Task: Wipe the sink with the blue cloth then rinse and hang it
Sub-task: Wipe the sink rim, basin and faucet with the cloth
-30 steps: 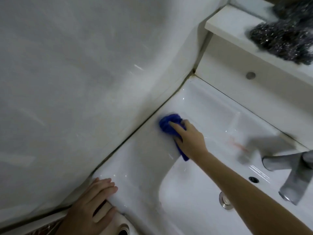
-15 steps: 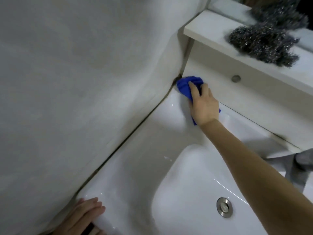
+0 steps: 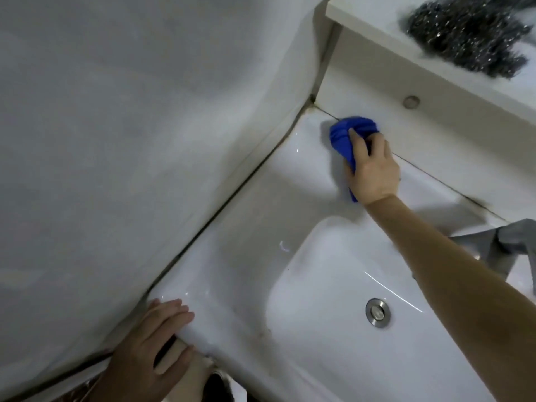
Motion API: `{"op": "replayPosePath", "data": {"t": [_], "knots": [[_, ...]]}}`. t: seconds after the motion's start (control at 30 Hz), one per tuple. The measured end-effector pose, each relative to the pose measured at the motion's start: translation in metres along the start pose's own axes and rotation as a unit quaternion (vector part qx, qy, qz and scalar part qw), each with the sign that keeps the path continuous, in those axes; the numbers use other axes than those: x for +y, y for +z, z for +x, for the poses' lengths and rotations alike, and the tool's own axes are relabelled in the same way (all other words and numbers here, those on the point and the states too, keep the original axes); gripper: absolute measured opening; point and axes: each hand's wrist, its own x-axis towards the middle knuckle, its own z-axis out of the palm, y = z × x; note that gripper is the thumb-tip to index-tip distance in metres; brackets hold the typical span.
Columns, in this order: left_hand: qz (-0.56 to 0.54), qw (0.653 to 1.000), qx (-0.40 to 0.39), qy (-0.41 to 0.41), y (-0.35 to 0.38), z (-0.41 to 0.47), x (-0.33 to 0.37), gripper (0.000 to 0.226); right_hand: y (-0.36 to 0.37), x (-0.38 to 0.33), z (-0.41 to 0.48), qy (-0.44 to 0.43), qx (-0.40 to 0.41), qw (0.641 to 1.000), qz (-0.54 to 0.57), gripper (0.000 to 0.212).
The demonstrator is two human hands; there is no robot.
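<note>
Lower left of the frame: our left hand (image 3: 150, 343) is gripping the near corner of the sink (image 3: 232, 271), fingers lying flat on the rim, thumb curling under the edge, nothing else in it. Lower centre-right: the drain (image 3: 377, 312) is sitting in the basin floor. Our right arm is crossing the frame from lower right toward the upper centre. Right edge: a grey tap (image 3: 499, 245) is showing partly behind the arm, blurred. Upper centre: our right hand (image 3: 372, 166) is pressing the cloth (image 3: 346, 137) flat on the sink's back ledge, fingers spreading over it, bunched blue fabric sticking out ahead of and beside the fingers. The cloth is touching the seam under the white shelf front (image 3: 377, 91), near the wall (image 3: 130, 126) corner. Upper right: a steel scourer (image 3: 464, 36) is lying on the shelf.
</note>
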Motion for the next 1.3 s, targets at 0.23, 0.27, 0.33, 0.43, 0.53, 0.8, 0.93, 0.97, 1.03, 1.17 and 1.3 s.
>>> {"op": "replayPosePath", "data": {"t": [0.23,0.27,0.33,0.43,0.53,0.8,0.93,0.97,1.03,1.17,1.3], "knots": [[-0.01,0.998,-0.046,-0.043,-0.006,-0.01,0.001,0.037,0.029,-0.096,-0.016,0.042,-0.126,0.978,0.159,0.049],[-0.014,0.997,-0.05,-0.05,-0.006,-0.011,0.001,0.038,0.026,-0.104,-0.029,0.047,-0.137,0.973,0.177,0.048],[-0.024,0.997,-0.05,-0.052,-0.005,-0.01,0.001,0.038,0.014,-0.128,-0.06,0.022,-0.157,0.966,0.205,0.046],[-0.027,0.997,-0.043,-0.057,-0.005,-0.01,0.003,0.038,-0.014,-0.173,-0.115,-0.054,-0.158,0.952,0.257,0.045],[-0.014,0.997,-0.058,-0.056,-0.009,-0.01,0.006,0.042,-0.04,-0.206,-0.163,-0.215,-0.173,0.916,0.291,0.046],[0.011,0.997,-0.019,-0.07,-0.012,-0.012,0.008,0.042,-0.016,-0.185,-0.117,0.07,-0.163,0.961,0.211,0.044],[0.039,0.998,-0.004,-0.05,-0.019,-0.014,0.005,0.037,-0.041,-0.232,-0.154,0.035,-0.204,0.935,0.288,0.046],[0.045,0.998,-0.004,-0.053,-0.023,-0.015,0.004,0.036,-0.048,-0.239,-0.165,0.023,-0.231,0.918,0.322,0.044],[0.052,0.997,0.0,-0.062,-0.028,-0.016,0.001,0.032,-0.059,-0.244,-0.178,0.011,-0.304,0.864,0.401,0.036],[0.067,0.995,-0.012,-0.067,-0.032,-0.018,0.004,0.036,-0.079,-0.218,-0.193,0.023,-0.426,0.751,0.504,0.026],[0.061,0.996,-0.015,-0.061,-0.031,-0.016,0.0,0.033,-0.107,-0.174,-0.237,0.049,-0.415,0.778,0.469,0.022]]}}
